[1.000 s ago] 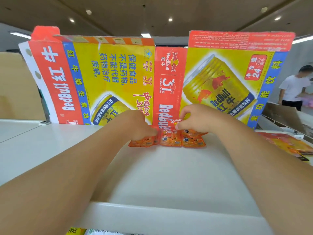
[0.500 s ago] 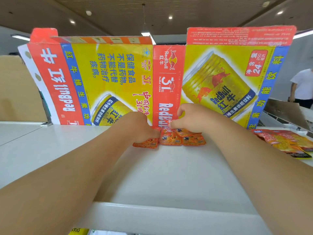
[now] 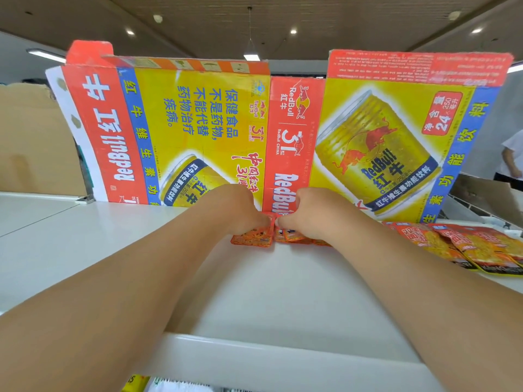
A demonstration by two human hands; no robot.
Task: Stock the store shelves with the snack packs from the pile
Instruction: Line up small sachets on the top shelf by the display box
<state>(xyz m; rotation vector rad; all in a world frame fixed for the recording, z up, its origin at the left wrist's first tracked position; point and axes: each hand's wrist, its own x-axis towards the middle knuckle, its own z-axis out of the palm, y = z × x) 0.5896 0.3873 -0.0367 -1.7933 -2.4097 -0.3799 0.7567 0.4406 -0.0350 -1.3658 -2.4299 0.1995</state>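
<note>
Firstly, at far left a plain brown cardboard sheet stands at the back of the white shelf. Next to it, a flattened Red Bull carton stands on edge along the shelf's rear. It appears to serve as a backstop so that stock cannot slide off behind.

The left hand reaches across the shelf with its fingers curled down, pinching the near-centre edge of the small orange snack packs. These packs lie flat in a short row on the shelf, close against the foot of the carton. The right hand is curled likewise, gripping the same row from the other side. The two sets of fingertips almost meet at the middle. The grip suggests the packs are being squared up and pressed together into a tidy line against the backing. Most of the fingers are hidden behind the knuckles.

Further right, larger orange snack packs lie overlapped on the shelf, well apart from the hands and not yet straightened. At the far right edge, a person in a white shirt stands in the background.
</note>
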